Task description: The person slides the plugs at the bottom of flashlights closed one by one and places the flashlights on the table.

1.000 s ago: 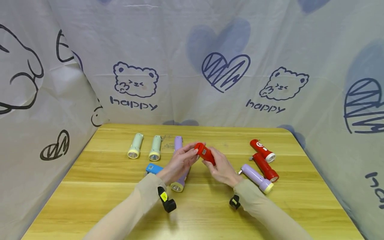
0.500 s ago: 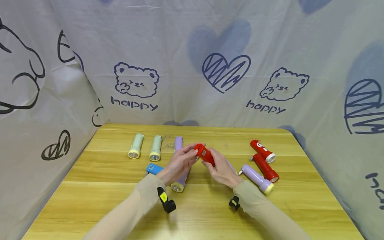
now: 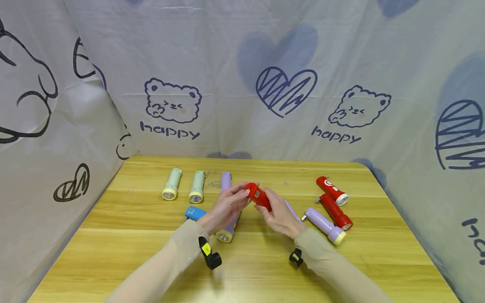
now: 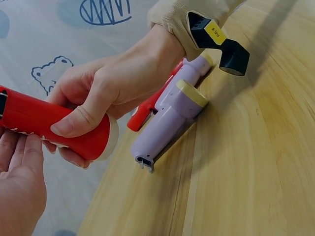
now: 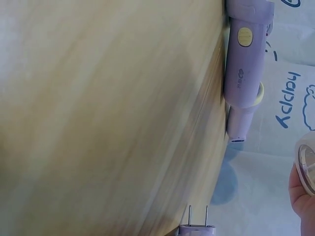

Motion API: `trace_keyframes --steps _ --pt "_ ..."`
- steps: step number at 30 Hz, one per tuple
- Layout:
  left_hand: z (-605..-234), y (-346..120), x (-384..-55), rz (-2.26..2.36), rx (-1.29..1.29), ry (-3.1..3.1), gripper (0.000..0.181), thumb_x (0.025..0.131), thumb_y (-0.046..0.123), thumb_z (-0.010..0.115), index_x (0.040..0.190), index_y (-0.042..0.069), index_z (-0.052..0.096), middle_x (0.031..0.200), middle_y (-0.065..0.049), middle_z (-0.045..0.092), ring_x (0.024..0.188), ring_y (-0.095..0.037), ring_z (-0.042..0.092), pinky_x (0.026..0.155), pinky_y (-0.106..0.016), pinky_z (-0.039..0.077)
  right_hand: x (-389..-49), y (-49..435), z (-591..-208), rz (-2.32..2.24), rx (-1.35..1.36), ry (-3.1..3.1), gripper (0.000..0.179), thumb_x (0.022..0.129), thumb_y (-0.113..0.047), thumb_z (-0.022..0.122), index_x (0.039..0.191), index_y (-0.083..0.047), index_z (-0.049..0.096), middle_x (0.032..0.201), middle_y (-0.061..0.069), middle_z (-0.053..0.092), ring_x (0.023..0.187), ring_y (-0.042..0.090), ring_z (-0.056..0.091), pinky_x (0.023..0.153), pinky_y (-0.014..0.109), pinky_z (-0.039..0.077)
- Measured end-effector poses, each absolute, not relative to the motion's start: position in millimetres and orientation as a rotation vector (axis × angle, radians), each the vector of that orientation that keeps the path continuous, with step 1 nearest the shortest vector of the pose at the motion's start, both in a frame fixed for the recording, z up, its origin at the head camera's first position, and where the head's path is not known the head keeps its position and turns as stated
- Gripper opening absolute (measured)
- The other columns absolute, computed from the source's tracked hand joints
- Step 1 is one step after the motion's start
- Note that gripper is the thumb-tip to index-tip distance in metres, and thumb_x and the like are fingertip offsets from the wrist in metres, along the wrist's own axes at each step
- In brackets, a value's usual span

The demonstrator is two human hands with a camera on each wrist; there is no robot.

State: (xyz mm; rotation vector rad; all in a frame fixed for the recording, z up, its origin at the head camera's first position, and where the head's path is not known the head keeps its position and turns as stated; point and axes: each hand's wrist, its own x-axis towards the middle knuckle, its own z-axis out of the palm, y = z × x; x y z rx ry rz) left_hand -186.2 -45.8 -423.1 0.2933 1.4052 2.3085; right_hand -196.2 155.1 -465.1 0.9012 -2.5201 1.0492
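Observation:
My right hand (image 3: pixel 281 216) grips a red flashlight (image 3: pixel 262 199) near its white lens end, above the middle of the table. The fingers and thumb of my left hand (image 3: pixel 223 208) hold the other end, which tilts up to the left. In the left wrist view, my left fingertips lie along the underside of the red flashlight (image 4: pixel 54 118), and my right thumb presses on top. An opening shows at the tail end, at the frame's edge. The right wrist view catches only the white lens rim (image 5: pixel 301 152).
Beneath my left arm lie a purple flashlight (image 3: pixel 226 180) and a partly hidden blue one (image 3: pixel 195 213). Two mint flashlights (image 3: pixel 172 185) stand back left. To the right are two red flashlights (image 3: pixel 333 210) and a purple one (image 3: pixel 322 223) with plug prongs out. Another purple flashlight (image 3: pixel 292 211) is behind my right hand.
Both hands stay almost still around the red flashlight. It has dipped very slightly, and the view has shifted a little.

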Motion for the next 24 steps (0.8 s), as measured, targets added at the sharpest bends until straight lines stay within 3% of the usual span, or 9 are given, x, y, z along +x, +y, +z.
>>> trace_keyframes --steps 4,9,13,19,24 --pt "-424.0 -47.1 -186.3 2.312 0.286 1.398 0.042 0.106 0.01 0.048 0.147 -0.002 0.045 0.135 0.006 0.065 0.116 -0.002 0.061 0.097 -0.015 0.052 -195.2 154.7 -465.5 1.04 0.897 -2.52 0.036 0.094 -0.01 0.067 0.128 -0.006 0.057 0.112 0.012 0.071 0.097 0.024 0.071 0.084 0.045 0.061" --pt "-425.1 -47.7 -187.3 2.315 0.269 1.408 0.03 0.106 0.011 0.049 0.134 0.006 0.058 0.128 0.008 0.069 0.116 -0.004 0.062 0.098 -0.016 0.052 -194.0 154.1 -465.7 1.042 0.893 -2.527 0.036 0.094 -0.01 0.067 0.128 -0.008 0.057 0.111 0.01 0.07 0.096 0.022 0.07 0.083 0.043 0.061" --pt "-424.3 -47.0 -188.6 2.302 0.221 1.462 0.026 0.106 0.013 0.05 0.128 0.005 0.06 0.127 0.004 0.07 0.117 -0.006 0.063 0.103 -0.019 0.052 -193.1 153.2 -464.6 1.017 0.901 -2.536 0.033 0.094 -0.01 0.068 0.125 -0.008 0.058 0.109 0.009 0.07 0.094 0.021 0.069 0.082 0.041 0.061" --pt "-421.0 -47.5 -191.8 2.254 0.196 1.634 0.035 0.106 0.019 0.051 0.134 -0.002 0.055 0.137 -0.008 0.066 0.119 -0.01 0.065 0.116 -0.038 0.045 -193.3 150.8 -462.1 1.012 0.882 -2.57 0.031 0.095 -0.014 0.068 0.124 -0.008 0.058 0.108 0.009 0.07 0.092 0.021 0.068 0.082 0.041 0.061" --pt "-421.2 -48.4 -195.1 2.189 0.229 1.79 0.034 0.107 0.024 0.05 0.132 0.001 0.056 0.142 -0.017 0.061 0.128 -0.019 0.062 0.116 -0.044 0.045 -193.9 149.9 -461.0 0.979 0.876 -2.586 0.031 0.096 -0.015 0.068 0.125 -0.008 0.058 0.107 0.01 0.069 0.091 0.021 0.067 0.081 0.041 0.061"
